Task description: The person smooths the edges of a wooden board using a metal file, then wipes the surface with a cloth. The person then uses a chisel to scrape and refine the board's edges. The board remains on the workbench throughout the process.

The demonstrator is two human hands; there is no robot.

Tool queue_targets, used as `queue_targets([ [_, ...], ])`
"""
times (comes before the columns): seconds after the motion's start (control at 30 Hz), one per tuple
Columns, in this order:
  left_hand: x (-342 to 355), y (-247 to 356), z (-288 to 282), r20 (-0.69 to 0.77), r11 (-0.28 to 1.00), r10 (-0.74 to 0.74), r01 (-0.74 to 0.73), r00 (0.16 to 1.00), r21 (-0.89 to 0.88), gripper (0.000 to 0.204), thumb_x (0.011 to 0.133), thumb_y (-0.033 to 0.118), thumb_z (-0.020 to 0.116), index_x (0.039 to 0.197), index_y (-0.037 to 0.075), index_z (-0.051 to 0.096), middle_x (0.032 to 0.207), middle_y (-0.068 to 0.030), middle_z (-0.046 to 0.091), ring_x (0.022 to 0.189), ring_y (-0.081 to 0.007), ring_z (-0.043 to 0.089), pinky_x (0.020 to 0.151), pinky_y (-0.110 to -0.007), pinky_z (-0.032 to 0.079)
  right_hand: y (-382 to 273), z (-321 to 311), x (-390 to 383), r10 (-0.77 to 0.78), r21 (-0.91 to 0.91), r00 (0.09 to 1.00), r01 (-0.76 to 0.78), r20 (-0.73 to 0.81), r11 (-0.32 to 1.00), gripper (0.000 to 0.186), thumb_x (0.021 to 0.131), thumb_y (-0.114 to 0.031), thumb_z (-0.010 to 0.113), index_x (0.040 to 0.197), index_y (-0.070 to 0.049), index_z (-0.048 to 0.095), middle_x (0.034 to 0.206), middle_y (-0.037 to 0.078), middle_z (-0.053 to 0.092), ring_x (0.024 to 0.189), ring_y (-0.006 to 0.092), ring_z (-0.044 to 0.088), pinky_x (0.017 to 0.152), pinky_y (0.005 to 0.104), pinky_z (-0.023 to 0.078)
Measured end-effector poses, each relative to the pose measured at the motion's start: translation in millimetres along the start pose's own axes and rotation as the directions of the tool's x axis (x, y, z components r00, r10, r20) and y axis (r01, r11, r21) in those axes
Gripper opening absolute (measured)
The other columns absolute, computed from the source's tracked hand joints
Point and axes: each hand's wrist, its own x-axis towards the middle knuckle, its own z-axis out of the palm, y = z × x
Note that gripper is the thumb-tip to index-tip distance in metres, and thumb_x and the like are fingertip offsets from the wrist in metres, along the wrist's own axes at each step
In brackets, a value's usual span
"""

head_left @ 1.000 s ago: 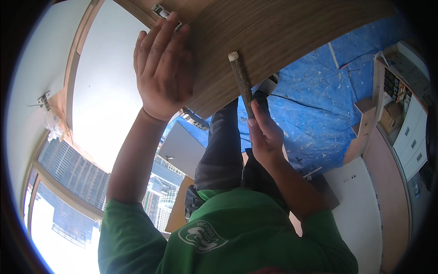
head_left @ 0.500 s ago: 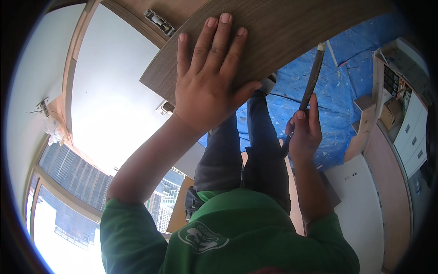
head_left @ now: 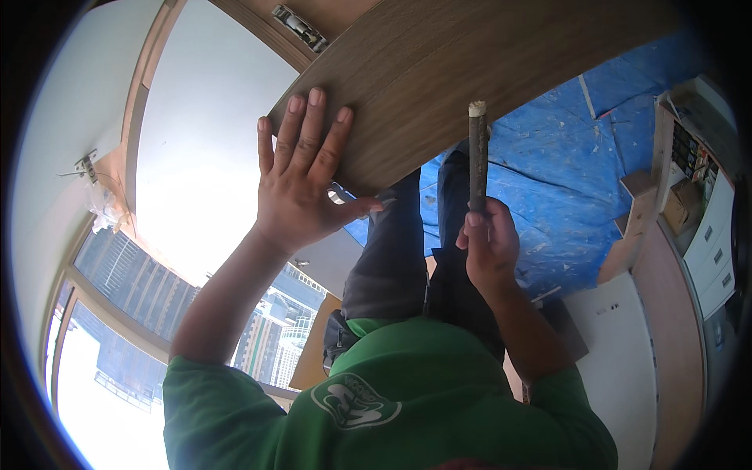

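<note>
My left hand [head_left: 305, 184] is open, fingers spread against the lower left corner of a dark woodgrain panel [head_left: 454, 55], its thumb reaching past the panel's edge. My right hand [head_left: 489, 247] grips a dark, rough round stick [head_left: 477, 157] with a pale tip, held upright in view, its top overlapping the panel's lower edge; whether it touches the panel I cannot tell. Above the panel's left side a metal hinge fitting [head_left: 299, 28] sits on a wooden board [head_left: 341, 16].
A white panel [head_left: 200, 117] is at left, above a window [head_left: 129, 274] onto tall buildings. My legs [head_left: 392, 258] stand near blue sheeting [head_left: 548, 172] on the floor. At right are a drawer cabinet [head_left: 709, 243], a cardboard box [head_left: 681, 205] and a pale board [head_left: 607, 345].
My left hand shifted right across the panel, then back down and left to its corner. The stick in my right hand swung right, then came back more upright.
</note>
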Motion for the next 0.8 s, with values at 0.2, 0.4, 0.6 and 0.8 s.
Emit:
queue_targets([
  [0.2,-3,-2,-6,0.022,0.992,-0.062,0.064,0.998,-0.108,0.129,0.054,0.071,0.091,0.162,0.023,0.039,0.171,-0.0132,0.027,0.16,-0.0337,0.019,0.128,-0.061,0.007,15,3,-5,0.005,0.069,1.0,-0.006,0.009,0.998,0.021,0.107,-0.018,0.059,0.117,0.0,0.058,0.084,0.002,0.059,0.066,0.0064,0.056,0.061,0.0246,0.048],
  [0.4,15,-37,-8,-0.213,0.987,-0.023,-0.011,0.977,-0.157,0.092,0.079,0.061,0.081,0.156,0.021,0.048,0.165,-0.0142,0.039,0.156,-0.0354,0.029,0.126,-0.061,0.015,40,7,-22,0.044,-0.055,0.994,-0.038,0.096,0.998,0.02,0.107,-0.02,0.062,0.101,-0.002,0.061,0.073,0.0,0.056,0.063,0.0069,0.052,0.058,0.0255,0.043],
  [0.6,59,-52,0,-0.409,0.975,-0.018,-0.074,0.913,-0.208,0.066,0.086,0.043,0.075,0.135,-0.001,0.064,0.15,-0.0232,0.055,0.146,-0.0446,0.041,0.122,-0.059,0.023,33,44,-24,-0.023,-0.125,0.99,0.041,0.139,0.991,0.02,0.106,-0.02,0.063,0.097,-0.003,0.061,0.067,0.003,0.057,0.058,0.0103,0.053,0.055,0.0286,0.042],
  [0.8,53,-48,2,-0.436,0.969,-0.077,-0.035,0.897,-0.243,0.056,0.082,0.035,0.079,0.12,-0.006,0.073,0.136,-0.0255,0.065,0.14,-0.0486,0.048,0.119,-0.06,0.028,40,56,-21,-0.002,-0.181,0.987,0.032,0.164,0.983,0.022,0.106,-0.02,0.063,0.095,-0.003,0.059,0.065,0.006,0.057,0.056,0.0141,0.055,0.055,0.0303,0.043],
])
